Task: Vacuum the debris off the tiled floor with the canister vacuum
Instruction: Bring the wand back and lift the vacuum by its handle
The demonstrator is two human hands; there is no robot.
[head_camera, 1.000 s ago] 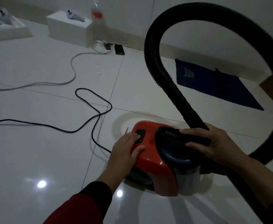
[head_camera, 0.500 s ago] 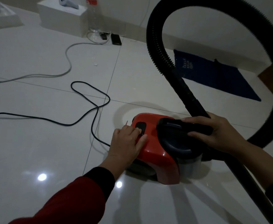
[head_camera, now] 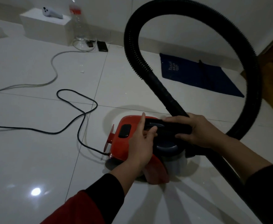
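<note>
- The canister vacuum point(head_camera: 124, 139), red-bodied with a dark top, sits on the glossy white tiled floor point(head_camera: 27, 151) just below the centre of the view.
- The left hand point(head_camera: 140, 143) rests on the red body beside the dark power button point(head_camera: 124, 130); its fingers reach up onto the near end of the black carry handle point(head_camera: 164, 126), loosely curled against it rather than closed round it.
- The right hand point(head_camera: 195, 130) is wrapped over the far end of that handle, fingers folded round it, just where the hose joins the body.
- The black ribbed hose point(head_camera: 132, 50) rises from the vacuum, arcs high across the frame and comes down on the right, passing behind the right forearm.
- A black power cord point(head_camera: 77, 101) leaves the vacuum's rear and loops away over the tiles to the left.
- A pale grey cable point(head_camera: 53, 62) snakes across the floor farther back.
- A small white scrap of debris point(head_camera: 82, 71) lies on a tile well beyond the vacuum.
- A dark blue mat point(head_camera: 197, 75) lies flat by the wall, behind the hose loop.
- Against the far wall stand a white box point(head_camera: 45, 28) with a pale controller point(head_camera: 51, 12) on top, a clear bottle point(head_camera: 78, 25) with a red label, and a small black device point(head_camera: 102, 46).
</note>
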